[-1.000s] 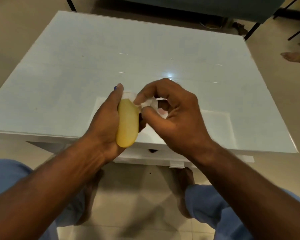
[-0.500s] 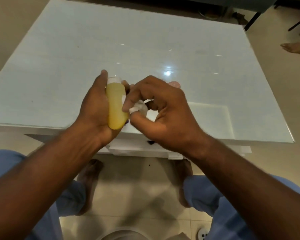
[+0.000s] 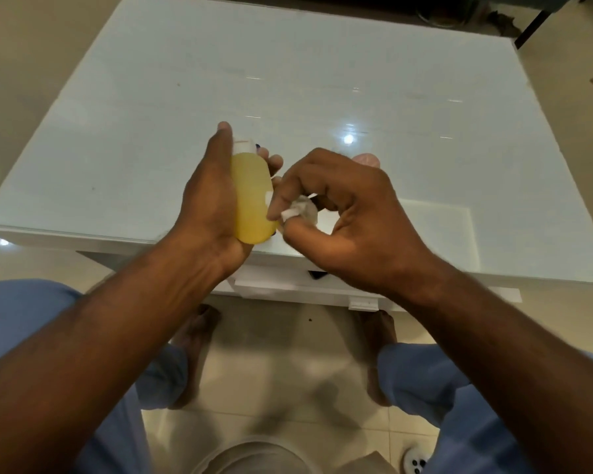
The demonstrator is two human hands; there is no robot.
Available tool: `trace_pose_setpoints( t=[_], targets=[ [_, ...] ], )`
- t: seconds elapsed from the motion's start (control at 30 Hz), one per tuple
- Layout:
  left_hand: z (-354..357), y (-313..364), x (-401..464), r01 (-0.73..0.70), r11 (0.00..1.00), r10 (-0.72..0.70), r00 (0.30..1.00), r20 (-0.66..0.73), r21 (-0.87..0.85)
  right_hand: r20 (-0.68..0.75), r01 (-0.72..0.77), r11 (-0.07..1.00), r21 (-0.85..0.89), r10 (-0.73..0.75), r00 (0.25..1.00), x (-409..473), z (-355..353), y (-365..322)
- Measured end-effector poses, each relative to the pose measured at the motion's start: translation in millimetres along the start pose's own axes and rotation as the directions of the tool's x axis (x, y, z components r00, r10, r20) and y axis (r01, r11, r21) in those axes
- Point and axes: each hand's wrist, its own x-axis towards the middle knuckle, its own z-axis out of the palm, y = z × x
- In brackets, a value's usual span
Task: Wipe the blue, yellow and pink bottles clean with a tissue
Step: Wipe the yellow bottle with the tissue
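Observation:
My left hand (image 3: 206, 206) grips the yellow bottle (image 3: 250, 196) over the near edge of the table, its clear cap pointing away from me. My right hand (image 3: 343, 217) pinches a crumpled white tissue (image 3: 302, 212) against the bottle's lower right side. Behind my right hand a bit of the pink bottle (image 3: 367, 160) shows on the table. A small blue spot (image 3: 257, 146) peeks out behind my left fingers; it may be the blue bottle, mostly hidden.
The white glass-topped table (image 3: 288, 80) stretches ahead, its near edge under my hands. My knees in blue trousers and my bare feet are below. A round white object (image 3: 254, 456) and a floor drain (image 3: 415, 465) lie on the tiled floor.
The tissue has slid from the bottle's cap end down along its side toward the base. Both hands drifted slightly left, and the view tilted downward.

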Motion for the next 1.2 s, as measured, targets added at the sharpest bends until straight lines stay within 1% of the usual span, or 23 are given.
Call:
trace_pose_setpoints(
  t=[0.1,0.23,0.3,0.37,0.43,0.53,0.67,0.77,0.9,0.97,1.03,1.13,1.17,1.2],
  targets=[
    [4.8,-1.7,-5.2,0.009,1.000,-0.007,0.995,0.097,-0.017,-0.122,-0.097,0.994,0.043,0.102,0.987,4.1,-4.7,2.2],
    [8.4,-7.4,-8.6,0.068,0.993,-0.055,0.990,0.132,-0.101,-0.241,-0.205,0.971,0.122,0.230,0.943,9.0,-9.7,1.9],
    [9.1,-8.4,-8.6,0.081,0.996,-0.077,0.989,0.125,-0.032,-0.273,-0.225,0.961,0.160,0.262,0.925,9.3,-11.7,1.7],
    [8.2,-8.7,-6.5,0.092,0.992,-0.100,0.989,0.105,0.086,-0.295,-0.224,0.964,0.147,0.258,0.920,9.1,-11.0,1.3],
    [6.9,-9.4,-5.2,0.116,0.984,-0.129,0.987,0.095,0.133,-0.300,-0.216,0.969,0.122,0.243,0.922,9.6,-9.2,0.7],
    [6.7,-10.9,-5.4,0.130,0.983,-0.139,0.988,0.064,0.132,-0.272,-0.204,0.977,0.069,0.215,0.938,10.2,-7.5,1.2],
    [12.8,-13.4,-7.8,0.063,0.974,-0.076,0.996,0.051,0.216,-0.232,-0.193,0.981,0.024,0.193,0.953,8.8,-8.3,1.4],
    [14.6,-14.2,-7.8,0.065,0.986,-0.077,0.994,0.078,0.152,-0.226,-0.182,0.983,0.011,0.179,0.957,8.8,-11.3,3.7],
    [16.2,-7.0,-11.6,0.030,0.997,-0.039,0.991,0.127,0.070,-0.197,-0.179,0.981,0.070,0.190,0.962,8.7,-12.9,5.6],
    [13.6,-7.0,-10.8,0.010,0.999,-0.019,0.987,0.162,0.053,-0.167,-0.153,0.986,0.070,0.163,0.973,7.4,-11.2,4.6],
    [9.6,-7.7,-8.8,-0.001,0.999,-0.009,0.979,0.204,0.051,-0.112,-0.105,0.993,0.047,0.109,0.988,5.8,-10.6,3.8],
    [4.4,-5.8,-8.1,0.029,0.996,-0.054,0.943,0.327,0.080,0.018,-0.050,0.999,-0.016,0.050,0.999,1.7,-5.9,2.2],
    [3.6,-4.4,-7.9,0.036,0.996,-0.062,0.937,0.343,0.082,0.033,-0.038,0.998,-0.040,0.040,0.999,0.4,-3.5,1.6],
    [2.9,-3.7,-6.5,0.041,0.996,-0.066,0.937,0.343,0.080,0.017,-0.039,0.998,-0.045,0.040,0.999,-0.1,-1.9,1.4]
  ],
)
